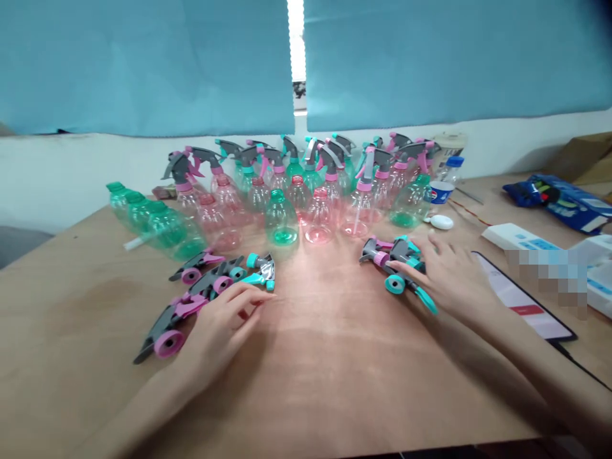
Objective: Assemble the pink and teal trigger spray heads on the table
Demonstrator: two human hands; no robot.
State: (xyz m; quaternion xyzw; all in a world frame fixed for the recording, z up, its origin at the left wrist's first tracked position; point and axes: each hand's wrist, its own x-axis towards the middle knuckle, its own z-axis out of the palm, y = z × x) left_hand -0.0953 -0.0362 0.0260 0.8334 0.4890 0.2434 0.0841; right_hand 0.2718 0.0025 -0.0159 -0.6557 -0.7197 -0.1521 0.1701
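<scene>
My left hand [222,325] hovers beside loose trigger spray heads, its fingers loosely bent and apart, with no object visible in them. Around it lie a pink-collared spray head [168,341] and a turquoise one [261,271] at the fingertips. On the right, my right hand [447,274] is spread over a second small group of spray heads, where a pink-collared spray head [380,255] and a turquoise-collared spray head [396,284] show. Its fingers reach the edge of this group; whether they touch is hard to see. Open-necked bottles stand behind, including a green bottle [282,220] and a pink bottle [319,220].
Several bottles with spray heads fitted, such as one pink-collared bottle [363,207], crowd the back. Green bottles [162,223] lean at the left. Rightward are a white oval case [440,222], a phone [521,299], a white device [530,245] and a blue packet [568,201].
</scene>
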